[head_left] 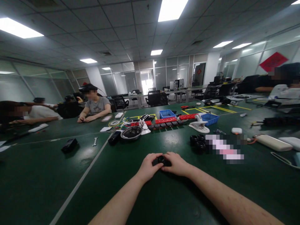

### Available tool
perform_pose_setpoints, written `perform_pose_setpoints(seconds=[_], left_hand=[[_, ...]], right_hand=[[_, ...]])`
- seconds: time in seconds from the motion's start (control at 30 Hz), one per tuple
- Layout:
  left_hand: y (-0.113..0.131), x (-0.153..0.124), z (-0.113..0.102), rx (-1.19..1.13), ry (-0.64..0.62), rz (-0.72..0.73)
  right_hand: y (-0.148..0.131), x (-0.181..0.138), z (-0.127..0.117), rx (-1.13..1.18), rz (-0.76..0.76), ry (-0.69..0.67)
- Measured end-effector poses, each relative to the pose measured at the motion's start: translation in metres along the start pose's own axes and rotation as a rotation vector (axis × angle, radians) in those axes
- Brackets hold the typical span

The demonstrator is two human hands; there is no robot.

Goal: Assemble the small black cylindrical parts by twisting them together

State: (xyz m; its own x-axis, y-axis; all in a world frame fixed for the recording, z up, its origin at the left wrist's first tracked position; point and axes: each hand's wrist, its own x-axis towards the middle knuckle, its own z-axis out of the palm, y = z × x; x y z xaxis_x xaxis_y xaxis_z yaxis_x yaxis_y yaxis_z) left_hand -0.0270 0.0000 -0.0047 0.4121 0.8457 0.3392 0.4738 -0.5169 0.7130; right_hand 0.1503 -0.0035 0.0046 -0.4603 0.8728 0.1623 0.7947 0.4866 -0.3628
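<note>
Evidently holding a small black ring-shaped part (pixel 161 159) between the curled fingers (pixel 156 155) of left hand (pixel 148 167) and right hand (pixel 177 164), on or just above the desk (pixel 164 200) beneath them (contact hidden). Probably light, stiff, slightly slippery; best gripped around the outside from opposite sides.

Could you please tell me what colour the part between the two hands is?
The part is black; it shows best in the head view.

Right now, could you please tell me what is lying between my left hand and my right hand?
In the head view, a small black round part lies between the left hand and the right hand, which close around it.
</note>
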Motion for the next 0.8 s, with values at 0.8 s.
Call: perform_pose_setpoints(seconds=[0.8], left_hand=[[0.003,-0.003,0.003,0.029,0.022,-0.02]], right_hand=[[-0.001,-0.004,-0.002,0.069,-0.029,-0.023]])
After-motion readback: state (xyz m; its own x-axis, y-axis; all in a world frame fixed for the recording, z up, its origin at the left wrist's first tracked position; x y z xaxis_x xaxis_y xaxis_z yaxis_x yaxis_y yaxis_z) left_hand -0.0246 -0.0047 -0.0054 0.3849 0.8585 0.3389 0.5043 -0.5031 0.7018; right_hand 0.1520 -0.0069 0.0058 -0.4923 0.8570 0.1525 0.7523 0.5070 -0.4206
